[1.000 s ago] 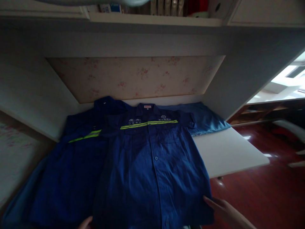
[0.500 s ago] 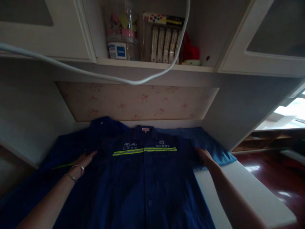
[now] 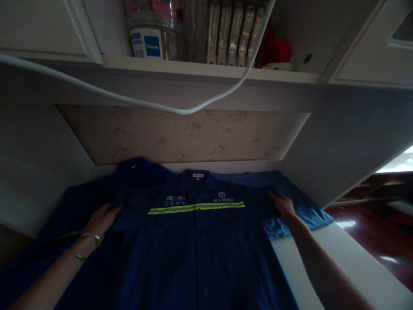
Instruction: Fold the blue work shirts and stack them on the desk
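A dark blue work shirt [image 3: 196, 249] with a yellow-green reflective stripe lies buttoned and face up on a white desk [image 3: 348, 267]. My left hand [image 3: 101, 219], with bracelets at the wrist, rests on the shirt's left shoulder, fingers flat. My right hand [image 3: 283, 204] lies on the right shoulder by the sleeve, fingers stretched out. Under it lies a second dark blue shirt [image 3: 80, 211] at the left and a lighter blue garment [image 3: 306, 211] at the right.
A shelf [image 3: 206, 71] overhangs the desk, holding a clear jar [image 3: 151, 34], clips and a red object. A white cable [image 3: 180, 110] sags in front of it. Flowered wallpaper [image 3: 183, 135] backs the desk. Red-brown floor [image 3: 371, 219] lies to the right.
Both hands have moved up from the shirt's hem to its shoulders. My head has come closer, and the shelf and cable now show.
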### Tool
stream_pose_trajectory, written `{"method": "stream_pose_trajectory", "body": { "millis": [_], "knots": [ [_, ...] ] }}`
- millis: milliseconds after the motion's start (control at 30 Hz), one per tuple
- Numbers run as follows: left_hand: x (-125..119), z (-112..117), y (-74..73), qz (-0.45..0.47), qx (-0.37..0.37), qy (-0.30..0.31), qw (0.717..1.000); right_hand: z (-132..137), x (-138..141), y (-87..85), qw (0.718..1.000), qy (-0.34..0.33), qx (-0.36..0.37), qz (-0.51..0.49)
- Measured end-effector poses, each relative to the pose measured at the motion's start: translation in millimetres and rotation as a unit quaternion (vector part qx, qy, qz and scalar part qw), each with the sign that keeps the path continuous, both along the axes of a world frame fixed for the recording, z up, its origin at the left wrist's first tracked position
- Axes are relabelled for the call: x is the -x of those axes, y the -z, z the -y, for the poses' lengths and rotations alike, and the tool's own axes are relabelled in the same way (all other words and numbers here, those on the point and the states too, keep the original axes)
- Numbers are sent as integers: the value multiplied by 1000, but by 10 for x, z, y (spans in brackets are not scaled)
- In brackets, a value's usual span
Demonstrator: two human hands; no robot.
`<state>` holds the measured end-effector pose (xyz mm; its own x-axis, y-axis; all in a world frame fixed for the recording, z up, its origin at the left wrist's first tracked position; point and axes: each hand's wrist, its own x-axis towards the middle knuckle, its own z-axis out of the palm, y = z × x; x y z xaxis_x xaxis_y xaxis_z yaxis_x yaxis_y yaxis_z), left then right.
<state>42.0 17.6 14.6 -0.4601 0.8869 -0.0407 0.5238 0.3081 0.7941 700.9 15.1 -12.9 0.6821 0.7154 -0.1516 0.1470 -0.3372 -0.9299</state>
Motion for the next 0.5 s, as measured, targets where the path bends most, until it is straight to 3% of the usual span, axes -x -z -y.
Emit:
{"method": "stream_pose_trajectory", "body": {
  "millis": [100,167,233,300,367,433,500],
  "knots": [
    [-435,122,-384,-69,7,72,995,-13,286,-324,996,-74,-38,44],
    [-790,224,-582,-78,9,171,982,10,545,-546,979,-197,-39,40],
    [-1092,350,-644,-30,19,268,963,61,806,-693,949,-311,-39,26],
    [-1282,488,-533,-10,-1,315,949,128,1036,-704,936,-341,-63,65],
    [-1365,621,-274,-75,-25,324,943,198,1222,-561,924,-325,-84,182],
    [-1390,733,39,-182,6,337,924,271,1370,-315,881,-349,-51,315],
    [-1392,824,277,-253,52,353,899,343,1483,-71,832,-399,17,385]
  ]
}}
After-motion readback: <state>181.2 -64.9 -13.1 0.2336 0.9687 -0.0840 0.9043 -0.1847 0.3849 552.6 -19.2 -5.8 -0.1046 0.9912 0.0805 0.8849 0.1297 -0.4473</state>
